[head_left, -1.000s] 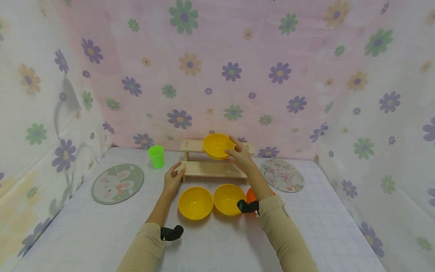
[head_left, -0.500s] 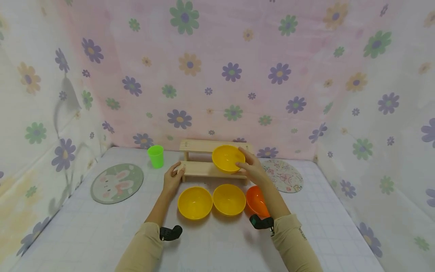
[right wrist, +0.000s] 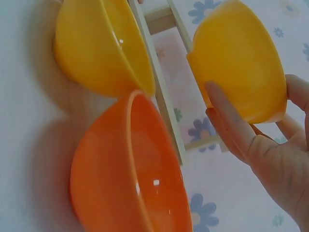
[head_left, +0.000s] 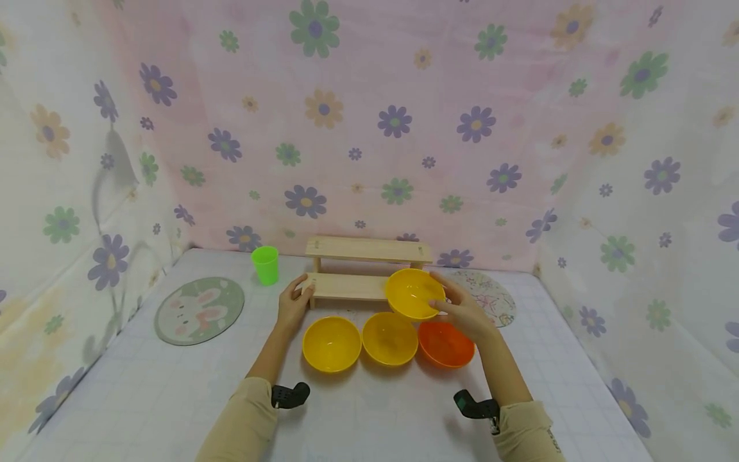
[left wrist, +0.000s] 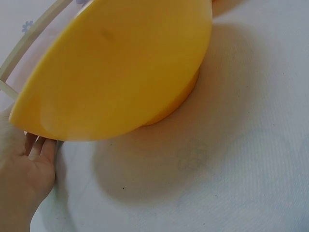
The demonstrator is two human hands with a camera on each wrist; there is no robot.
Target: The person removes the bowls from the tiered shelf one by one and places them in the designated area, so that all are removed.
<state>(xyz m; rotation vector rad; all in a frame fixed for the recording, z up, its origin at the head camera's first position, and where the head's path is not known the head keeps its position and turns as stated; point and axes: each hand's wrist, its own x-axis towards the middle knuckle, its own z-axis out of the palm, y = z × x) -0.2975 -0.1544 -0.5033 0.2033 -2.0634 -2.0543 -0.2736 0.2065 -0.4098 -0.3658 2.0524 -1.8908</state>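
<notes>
My right hand (head_left: 466, 312) holds a yellow bowl (head_left: 412, 296) by its right side, thumb at the rim and fingers beneath, as the right wrist view shows. The bowl hangs in front of the right end of a two-tier wooden shelf (head_left: 349, 287). With my left hand (head_left: 292, 308) I grip the left end of the lower tier. Nearer to me stand a left yellow bowl (head_left: 331, 344), a middle yellow bowl (head_left: 389, 340) and an orange bowl (head_left: 446, 346), side by side. In the left wrist view, a yellow bowl (left wrist: 120, 72) hides part of my left hand.
A green cup (head_left: 266, 265) stands left of the shelf. On the far left lies a round rabbit mat (head_left: 199, 312). A round patterned mat (head_left: 491, 298) lies to the right, partly behind my right hand. Flowered cloth walls (head_left: 369, 160) enclose the table.
My right hand has brought the yellow bowl from the upper tier down, rightward and toward me, uncovering the orange bowl. The left hand stays in place on the shelf.
</notes>
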